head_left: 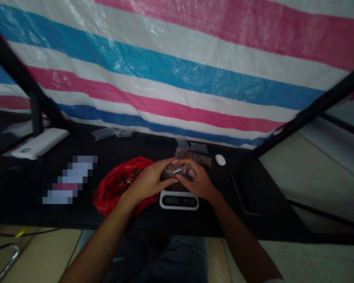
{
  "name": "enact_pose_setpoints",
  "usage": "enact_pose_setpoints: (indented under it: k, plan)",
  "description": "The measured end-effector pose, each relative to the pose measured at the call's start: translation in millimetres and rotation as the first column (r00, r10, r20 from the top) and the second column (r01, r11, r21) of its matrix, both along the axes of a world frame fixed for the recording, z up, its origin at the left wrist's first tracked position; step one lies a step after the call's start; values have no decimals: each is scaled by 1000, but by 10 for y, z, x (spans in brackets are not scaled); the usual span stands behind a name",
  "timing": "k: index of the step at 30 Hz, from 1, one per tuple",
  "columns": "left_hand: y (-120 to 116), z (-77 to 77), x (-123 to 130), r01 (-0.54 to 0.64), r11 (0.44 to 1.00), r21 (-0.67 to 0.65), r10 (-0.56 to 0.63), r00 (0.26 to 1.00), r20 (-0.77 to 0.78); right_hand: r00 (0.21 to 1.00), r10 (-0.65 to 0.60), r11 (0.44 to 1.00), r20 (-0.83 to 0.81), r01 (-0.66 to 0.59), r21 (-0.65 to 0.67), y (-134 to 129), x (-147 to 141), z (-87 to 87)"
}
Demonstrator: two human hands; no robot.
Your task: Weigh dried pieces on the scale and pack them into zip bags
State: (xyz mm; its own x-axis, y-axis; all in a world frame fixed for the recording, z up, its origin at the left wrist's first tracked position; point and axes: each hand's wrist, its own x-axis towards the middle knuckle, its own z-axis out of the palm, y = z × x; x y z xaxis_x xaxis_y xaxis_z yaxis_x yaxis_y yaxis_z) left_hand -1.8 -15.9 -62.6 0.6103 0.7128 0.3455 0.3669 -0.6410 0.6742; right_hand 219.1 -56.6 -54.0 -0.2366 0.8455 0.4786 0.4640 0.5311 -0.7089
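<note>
Both of my hands grip a small transparent plastic bag (174, 170) with dark contents, one at each side. My left hand (149, 179) is closed on its left side, thumb in front and fingers behind. My right hand (199, 181) pinches the right side the same way. Directly below is a white digital scale (179, 207) with a dark display; my hands and the bag hide much of its top. Left of the scale, partly behind my left wrist, an open red plastic bag (106, 196) holds loose brownish dried pieces (126, 181).
Behind my hands lie filled small bags (203, 160) and flat transparent ones (199, 147). More transparent bags (112, 133) lie at the back left. A white oval object (220, 160) and a dark phone-like slab (244, 192) are right; a white device (41, 143) is far left. Striped sheeting (177, 70) hangs behind.
</note>
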Motion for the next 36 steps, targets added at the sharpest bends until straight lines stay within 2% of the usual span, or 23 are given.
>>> enact_pose_setpoints:
  k: [2, 6, 11, 16, 21, 25, 27, 29, 32, 36]
  plan:
    - [-23, 6, 6, 7, 1000, 5, -7, 1000, 10, 1000, -17, 1000, -27, 17, -6, -8, -7, 16]
    - [-53, -6, 26, 8, 1000, 23, -8, 1000, 9, 999, 24, 996, -42, -20, 81, 9, -31, 1]
    - [-87, -10, 35, -19, 1000, 3, 19, 1000, 7, 994, -28, 995, -105, 38, 94, -19, -87, -24]
    - [-122, 1, 25, -49, 999, 8, 49, 999, 19, 989, 15, 990, -146, 6, 142, -69, -95, 19]
    - [-116, -7, 28, -49, 999, 8, 48, 996, 69, 978, 26, 998, -207, -15, 57, -67, -109, -36]
    - [-114, -8, 19, -69, 998, -13, 70, 990, 120, 930, 15, 1000, -368, -19, -9, -29, -76, -74]
    - [-115, -21, -3, -71, 997, -10, 72, 986, 149, 919, 2, 999, -395, -15, -32, 4, -32, -76]
    - [-112, -46, -35, -56, 998, 15, 52, 980, 190, 941, -24, 998, -337, 3, -63, 39, 17, -75]
    - [-104, -87, -76, -42, 998, 53, 27, 969, 247, 993, -37, 999, -112, 33, -40, 76, 78, -84]
    - [-98, -107, -59, -123, 992, 39, 107, 955, 278, 989, -44, 999, 140, 43, 14, 84, 132, -106]
